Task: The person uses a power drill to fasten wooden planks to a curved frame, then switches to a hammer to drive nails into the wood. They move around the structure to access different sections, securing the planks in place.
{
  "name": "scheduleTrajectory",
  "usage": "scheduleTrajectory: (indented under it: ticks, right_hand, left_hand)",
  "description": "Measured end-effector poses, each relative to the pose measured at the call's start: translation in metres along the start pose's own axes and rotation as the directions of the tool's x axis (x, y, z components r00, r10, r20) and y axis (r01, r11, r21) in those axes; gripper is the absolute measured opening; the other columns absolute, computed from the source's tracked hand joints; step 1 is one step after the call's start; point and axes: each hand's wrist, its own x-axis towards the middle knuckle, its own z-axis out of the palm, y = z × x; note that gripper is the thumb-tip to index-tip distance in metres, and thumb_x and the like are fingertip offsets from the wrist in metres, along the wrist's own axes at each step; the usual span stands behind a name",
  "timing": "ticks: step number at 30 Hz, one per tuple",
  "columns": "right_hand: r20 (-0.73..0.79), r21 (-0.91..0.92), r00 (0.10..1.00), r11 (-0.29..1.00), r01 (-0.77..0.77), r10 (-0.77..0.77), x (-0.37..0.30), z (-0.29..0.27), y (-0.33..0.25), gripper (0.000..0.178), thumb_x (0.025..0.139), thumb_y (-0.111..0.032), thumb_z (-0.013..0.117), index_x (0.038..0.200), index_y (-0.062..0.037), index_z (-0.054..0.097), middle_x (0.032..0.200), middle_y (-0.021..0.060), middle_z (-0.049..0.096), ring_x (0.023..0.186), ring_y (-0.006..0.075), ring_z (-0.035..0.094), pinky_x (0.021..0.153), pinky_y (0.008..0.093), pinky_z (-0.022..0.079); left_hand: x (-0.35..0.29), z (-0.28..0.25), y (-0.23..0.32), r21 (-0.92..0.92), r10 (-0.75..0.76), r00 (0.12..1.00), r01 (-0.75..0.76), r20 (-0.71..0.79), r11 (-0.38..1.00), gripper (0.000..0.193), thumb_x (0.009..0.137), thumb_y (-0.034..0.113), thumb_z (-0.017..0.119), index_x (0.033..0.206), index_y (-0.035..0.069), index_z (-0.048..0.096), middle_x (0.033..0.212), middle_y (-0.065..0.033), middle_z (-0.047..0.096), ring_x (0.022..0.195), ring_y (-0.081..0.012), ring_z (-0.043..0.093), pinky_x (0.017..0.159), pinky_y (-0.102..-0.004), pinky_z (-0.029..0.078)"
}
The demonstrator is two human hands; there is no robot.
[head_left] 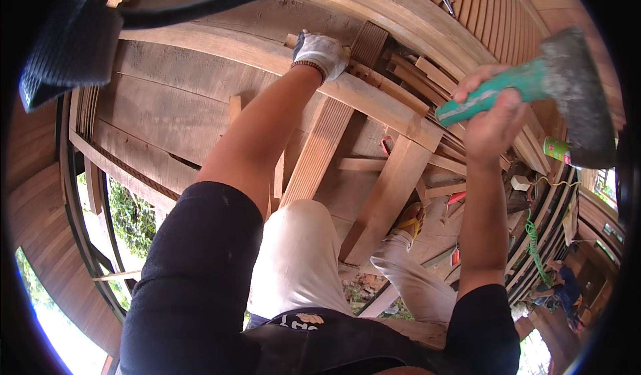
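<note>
My right hand (493, 122) is raised on the right side, its bare fingers wrapped round the green handle of a heavy hammer (579, 101). The hammer's thick, dark, worn head is held in the air, apart from the timber. Farther off, left of the middle, my left hand (322, 51) wears a whitish glove, with a beaded band at the wrist. It is closed over the far edge of a long wooden beam (234, 49); its fingertips are hidden. A grooved board (319, 149) and a smooth, wide plank (390, 191) run from the beam toward me.
Loose wood strips (414, 81) lie beyond the beam. On the right are a green can (556, 149), a coiled green hose (532, 241) and another person (567, 288). A dark strap-like object (73, 48) blocks the upper left. My sandalled foot (410, 220) stands below the plank.
</note>
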Motion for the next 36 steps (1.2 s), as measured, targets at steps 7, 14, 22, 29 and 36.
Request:
scheduleTrajectory:
  ticks: [7, 14, 22, 29, 36]
  right_hand:
    - [0.390, -0.919, 0.564, 0.271, 0.286, 0.728, 0.009, -0.008, 0.071, 0.054, 0.100, -0.050, 0.062, 0.106, 0.0035, 0.056, 0.088, 0.0272, 0.069, 0.083, 0.0467, 0.069, 0.073, 0.0531, 0.054]
    - [0.328, 0.185, 0.941, 0.971, -0.149, 0.082, 0.047, -0.034, 0.040, 0.053, 0.104, -0.055, 0.052, 0.099, -0.0027, 0.056, 0.075, 0.0069, 0.061, 0.063, 0.0169, 0.060, 0.060, 0.0329, 0.051]
    - [0.428, -0.904, 0.596, 0.312, 0.293, 0.680, 0.037, -0.054, 0.104, 0.051, 0.106, -0.049, 0.050, 0.102, 0.0013, 0.055, 0.077, 0.0082, 0.064, 0.068, 0.0191, 0.065, 0.058, 0.0353, 0.050]
    - [0.445, 0.428, 0.893, 0.891, -0.153, -0.061, 0.045, -0.038, 0.090, 0.050, 0.102, -0.048, 0.055, 0.110, 0.0010, 0.053, 0.096, 0.0232, 0.066, 0.069, 0.0248, 0.068, 0.058, 0.0376, 0.054]
    - [0.604, -0.668, 0.625, 0.742, 0.059, 0.494, 0.064, -0.036, 0.075, 0.040, 0.103, -0.040, 0.061, 0.105, 0.0007, 0.061, 0.084, 0.0194, 0.071, 0.077, 0.0388, 0.070, 0.067, 0.0471, 0.053]
  left_hand:
    - [-0.003, -0.007, 0.004, 0.025, 0.000, 1.000, -0.001, 0.016, 1.000, 0.047, 0.103, 0.037, 0.038, 0.115, 0.013, 0.077, 0.120, -0.0157, 0.074, 0.120, -0.0340, 0.066, 0.114, -0.0557, 0.036]
    - [-0.004, -0.010, 0.006, 0.105, 0.004, 0.996, -0.013, 0.087, 0.994, 0.045, 0.106, 0.035, 0.036, 0.117, 0.016, 0.075, 0.122, -0.0124, 0.073, 0.119, -0.0329, 0.065, 0.109, -0.0516, 0.040]
    - [-0.002, -0.009, 0.009, 0.136, -0.026, 0.995, 0.013, 0.096, 0.991, 0.049, 0.105, 0.036, 0.036, 0.106, 0.008, 0.077, 0.113, -0.0148, 0.074, 0.117, -0.0313, 0.065, 0.107, -0.0484, 0.040]
    - [-0.001, -0.004, 0.008, 0.023, -0.087, 0.996, 0.087, 0.006, 0.996, 0.047, 0.103, 0.036, 0.040, 0.101, 0.009, 0.078, 0.109, -0.0161, 0.075, 0.115, -0.0335, 0.066, 0.107, -0.0469, 0.041]
    - [0.002, -0.001, 0.009, 0.093, -0.100, 0.994, 0.103, -0.031, 0.990, 0.044, 0.104, 0.036, 0.038, 0.099, 0.018, 0.079, 0.112, -0.0109, 0.075, 0.115, -0.0288, 0.066, 0.106, -0.0465, 0.041]
